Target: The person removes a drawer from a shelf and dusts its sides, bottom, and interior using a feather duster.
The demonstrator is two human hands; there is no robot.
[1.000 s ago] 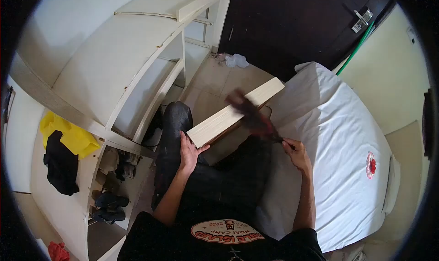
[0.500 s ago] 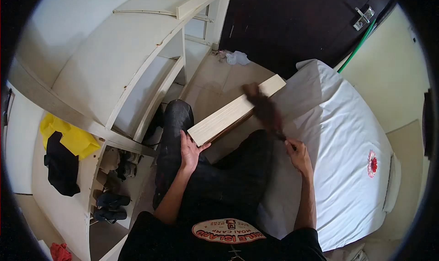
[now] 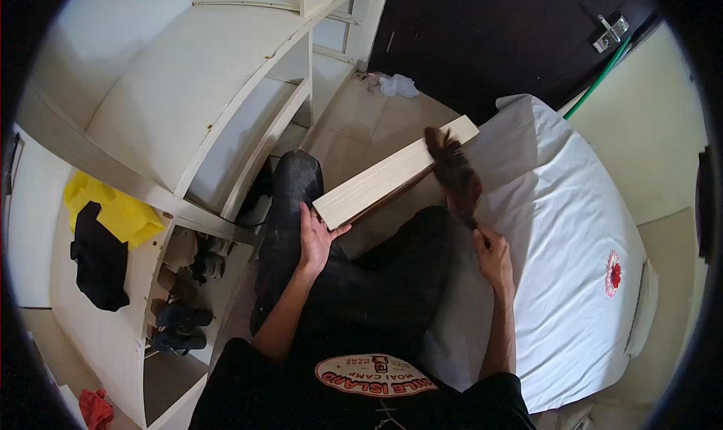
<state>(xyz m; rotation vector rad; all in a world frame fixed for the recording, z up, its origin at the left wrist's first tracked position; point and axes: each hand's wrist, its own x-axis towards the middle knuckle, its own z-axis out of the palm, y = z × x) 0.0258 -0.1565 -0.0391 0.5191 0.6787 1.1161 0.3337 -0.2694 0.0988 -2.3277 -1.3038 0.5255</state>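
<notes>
Brown duster (image 3: 459, 177) sat gripped in curled right hand (image 3: 493, 258); half-open left hand (image 3: 315, 242) held pale wooden piece (image 3: 395, 172) by near end.

Board (image 3: 395, 172) lies between shelving (image 3: 177, 76) (left) and bed (image 3: 561, 242) (right); door (image 3: 482, 38) beyond. Left hand (image 3: 316, 242) at board's near end; duster (image 3: 457, 175), in right hand (image 3: 494, 258), at far half. Footwear (image 3: 183, 316) inside lower shelving.

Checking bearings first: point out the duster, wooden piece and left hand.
Duster (image 3: 458, 178): head view, middle of its brown fluffy part.
Wooden piece (image 3: 392, 175): head view, its pale upper face.
Left hand (image 3: 315, 243): head view, middle of the hand.
</notes>
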